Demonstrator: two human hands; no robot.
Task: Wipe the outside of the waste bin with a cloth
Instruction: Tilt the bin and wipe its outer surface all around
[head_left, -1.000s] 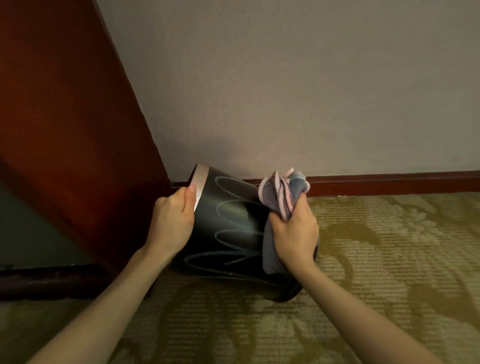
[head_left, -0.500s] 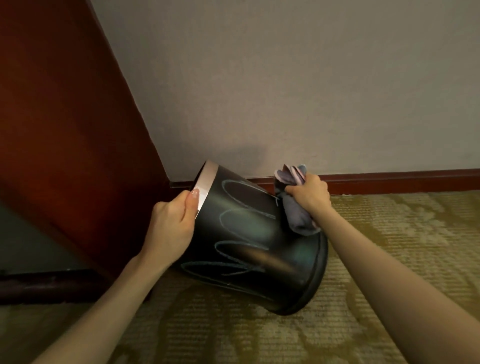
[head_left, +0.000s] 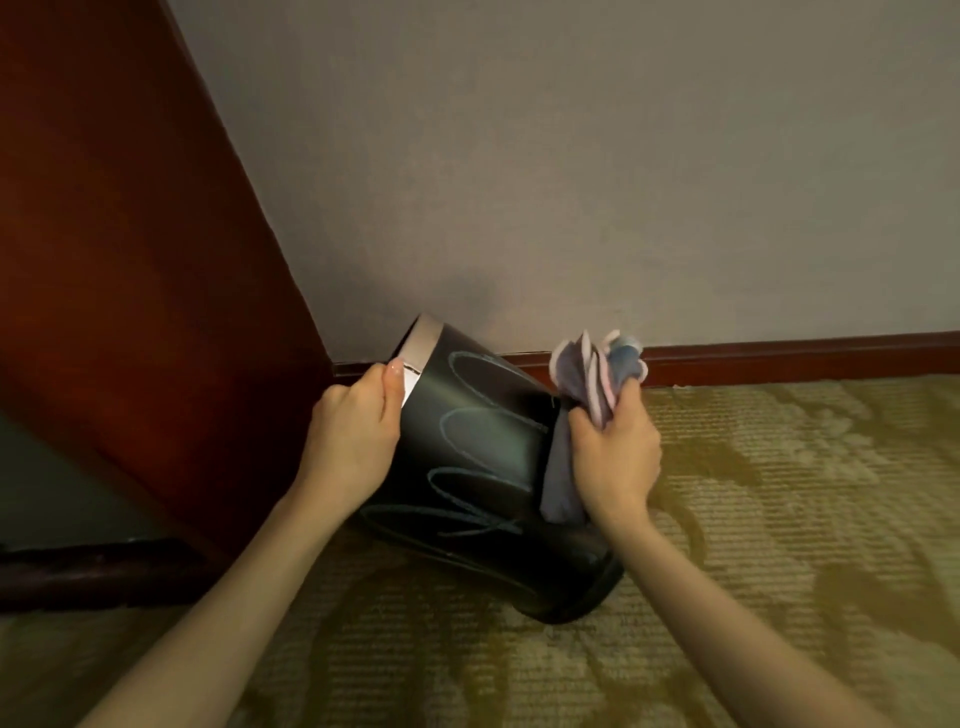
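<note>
Waste bin (head_left: 483, 457): black, tipped on carpet (head_left: 779, 519), mouth toward left hand (head_left: 353, 436), which grips pale rim, thumb on top. Right hand (head_left: 615, 457): fingers curled round bunched cloth (head_left: 582, 415), pressed on wall below grip. Risk: loose cloth tail drags; bin may roll if rim grip slackens.
</note>
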